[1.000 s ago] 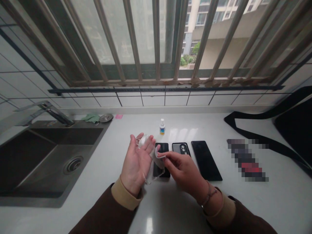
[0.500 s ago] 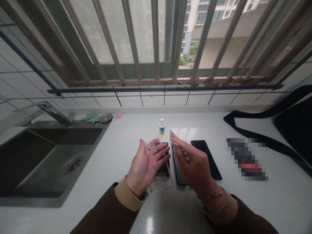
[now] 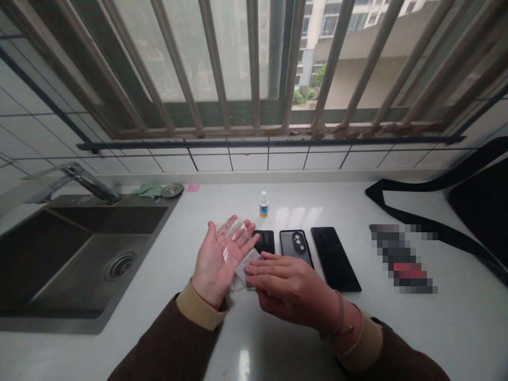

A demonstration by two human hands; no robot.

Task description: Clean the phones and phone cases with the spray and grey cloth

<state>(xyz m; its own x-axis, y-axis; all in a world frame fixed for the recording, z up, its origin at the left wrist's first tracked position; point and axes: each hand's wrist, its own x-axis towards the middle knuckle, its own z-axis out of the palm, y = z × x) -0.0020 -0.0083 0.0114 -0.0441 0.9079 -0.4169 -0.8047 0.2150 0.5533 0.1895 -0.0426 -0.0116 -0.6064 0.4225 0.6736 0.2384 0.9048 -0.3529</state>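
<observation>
My left hand (image 3: 219,263) is turned palm up and holds a transparent phone case (image 3: 232,231) against its fingers and palm. My right hand (image 3: 289,288) lies across from the right, pinching a white wipe (image 3: 246,270) against the lower edge of the case. Just beyond my fingers is a black phone (image 3: 264,241), its near part hidden behind my hands. To its right lie a black phone with a raised camera bump (image 3: 296,247) and a plain black phone (image 3: 335,259). A small dropper bottle (image 3: 263,205) stands behind them.
A steel sink (image 3: 91,254) with a tap (image 3: 89,182) lies to the left, with a green cloth and a round strainer behind it. A pixelated object lies on the white counter (image 3: 444,323) at right, near a black bag and strap. Barred windows run along the back.
My right hand has moved left from over the phones and brought the wipe onto the case's edge. The case has shifted up my left hand, uncovering the phones beneath.
</observation>
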